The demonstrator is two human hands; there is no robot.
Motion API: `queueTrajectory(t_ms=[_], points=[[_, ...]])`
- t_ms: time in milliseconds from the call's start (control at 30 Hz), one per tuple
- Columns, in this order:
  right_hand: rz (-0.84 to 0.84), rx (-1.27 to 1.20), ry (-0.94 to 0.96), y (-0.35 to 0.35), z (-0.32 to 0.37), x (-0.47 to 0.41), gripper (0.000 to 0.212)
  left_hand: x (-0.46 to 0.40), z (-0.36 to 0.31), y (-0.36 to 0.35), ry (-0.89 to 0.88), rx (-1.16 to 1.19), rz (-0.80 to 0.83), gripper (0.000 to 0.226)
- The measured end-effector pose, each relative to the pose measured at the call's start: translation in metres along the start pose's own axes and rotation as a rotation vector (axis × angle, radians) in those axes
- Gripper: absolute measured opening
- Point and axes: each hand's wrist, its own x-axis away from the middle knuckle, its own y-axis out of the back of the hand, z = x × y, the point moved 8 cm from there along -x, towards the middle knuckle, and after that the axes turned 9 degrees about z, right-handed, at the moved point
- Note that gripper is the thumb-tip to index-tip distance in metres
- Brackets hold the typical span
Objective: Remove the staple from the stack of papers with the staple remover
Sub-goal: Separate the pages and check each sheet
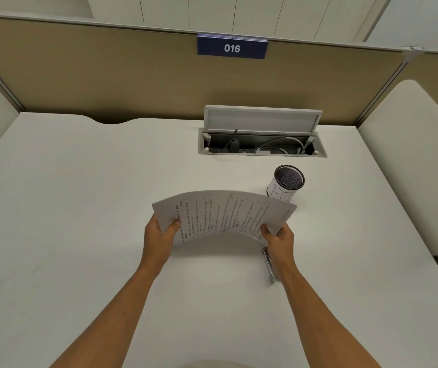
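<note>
A stack of printed papers (223,213) arches upward above the white desk, held sideways by both hands. My left hand (159,239) grips its left end, thumb on top of the sheets. My right hand (278,241) grips the right end the same way. A metal staple remover (269,266) lies on the desk just under and beside my right wrist, partly hidden by it. The staple itself is too small to make out.
A mesh pen holder (286,183) with a white label stands just behind the papers' right end. Farther back, an open cable box (263,144) with plugs and wires is set into the desk (79,208). Partition walls enclose the desk on three sides.
</note>
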Motion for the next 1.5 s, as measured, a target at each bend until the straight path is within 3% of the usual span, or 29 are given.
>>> queueTrajectory(t_ms=[267, 500, 767, 1200, 1500], points=[[0.023, 0.065, -0.008, 0.002, 0.004, -0.002, 0.027, -0.005, -0.002, 0.004, 0.029, 0.053, -0.001, 0.026], [0.144, 0.072, -0.074, 0.004, 0.017, -0.005, 0.031, -0.012, -0.014, 0.012, 0.038, 0.041, -0.002, 0.025], [0.185, 0.023, -0.207, 0.008, 0.014, -0.002, 0.028, -0.020, -0.009, 0.016, 0.169, -0.063, 0.134, 0.028], [0.248, 0.106, -0.280, 0.008, 0.021, -0.004, 0.022, 0.023, 0.021, -0.008, 0.477, 0.413, 0.452, 0.037], [0.259, 0.184, -0.248, 0.012, 0.023, -0.019, 0.022, 0.020, 0.026, -0.007, 0.418, 0.369, 0.350, 0.031]])
